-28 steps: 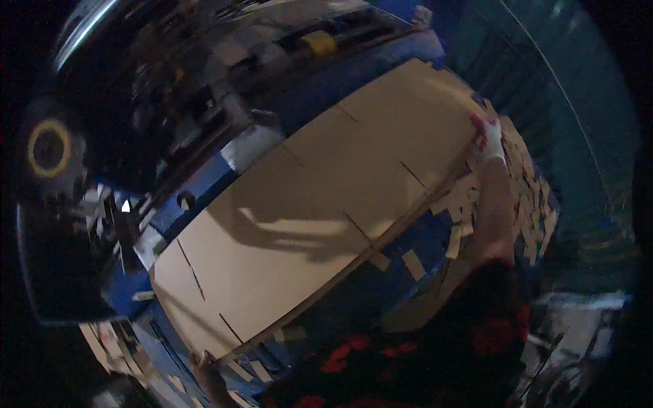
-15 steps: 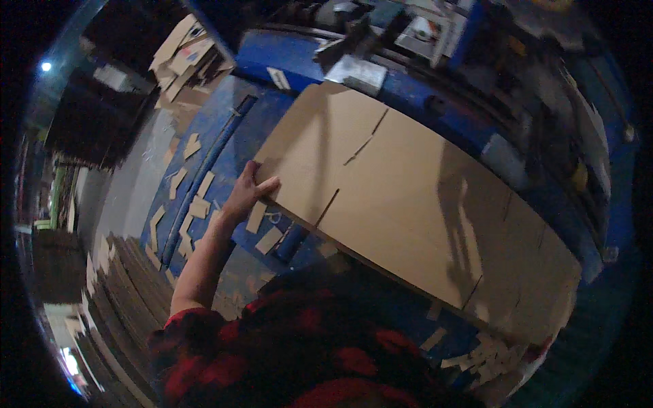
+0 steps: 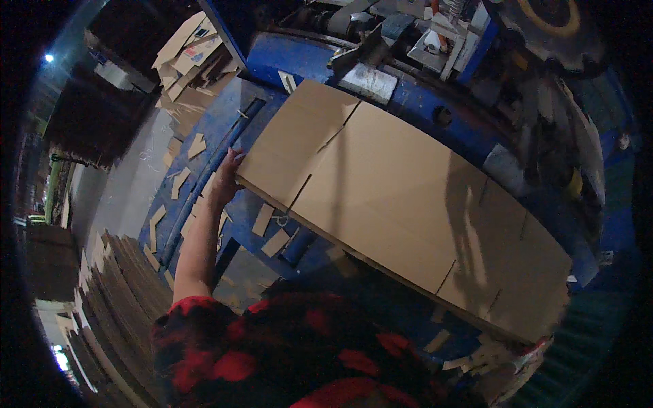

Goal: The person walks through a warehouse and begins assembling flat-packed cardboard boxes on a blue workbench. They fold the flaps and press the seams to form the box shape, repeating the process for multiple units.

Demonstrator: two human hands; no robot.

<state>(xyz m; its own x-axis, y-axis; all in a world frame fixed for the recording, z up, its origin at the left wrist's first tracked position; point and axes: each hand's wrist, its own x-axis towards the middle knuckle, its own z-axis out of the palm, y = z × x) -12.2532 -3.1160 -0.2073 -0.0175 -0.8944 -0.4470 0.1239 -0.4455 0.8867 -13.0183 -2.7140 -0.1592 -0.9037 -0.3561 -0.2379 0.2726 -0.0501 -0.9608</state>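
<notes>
A long brown cardboard blank (image 3: 401,194), with slots cut into it, lies slantwise from upper left to lower right in front of me. Its front edge looks thick, perhaps several sheets together. At its left end my left hand (image 3: 228,175) is closed round the edge, fingers bent and the thumb hardly visible. My right hand does not show. By the board's lower right corner is a small reddish patch that I cannot make out. Dark shadows fall over the right half of the cardboard.
Behind the board stands a blue machine (image 3: 292,58) with metal parts and a large toothed wheel (image 3: 554,27). Small cardboard offcuts (image 3: 264,219) lie on the blue surface. Stacked cardboard (image 3: 129,299) rises at lower left, and a scrap pile (image 3: 194,58) sits at the far left.
The cardboard blank has shifted left, and my left hand has moved left and slightly up with its end. The thumb that lay over the top now hardly shows.
</notes>
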